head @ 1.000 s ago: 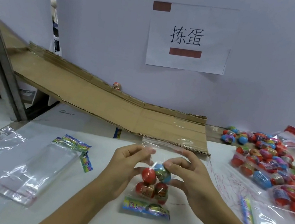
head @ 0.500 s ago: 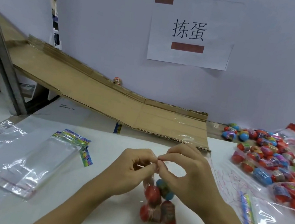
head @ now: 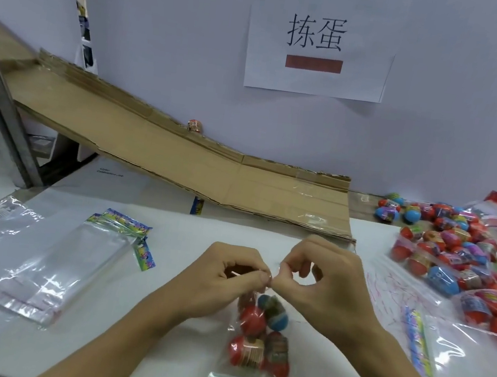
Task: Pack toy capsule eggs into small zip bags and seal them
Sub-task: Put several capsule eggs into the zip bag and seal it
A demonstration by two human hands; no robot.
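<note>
Low in the frame's centre, the left hand (head: 229, 273) and right hand (head: 320, 272) each pinch the mouth of the small zip bag (head: 258, 336), four capsule eggs (head: 253, 317) hanging inside. A loosened grip would probably spill them. Spare bags (head: 60, 267) lie lower left, loose eggs (head: 454, 259) at right; nothing obstructs on the desk (head: 202, 233)

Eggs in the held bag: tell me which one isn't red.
The blue egg, at the upper right of the bag, just below the right hand. The other eggs visible in that bag are red.
</note>
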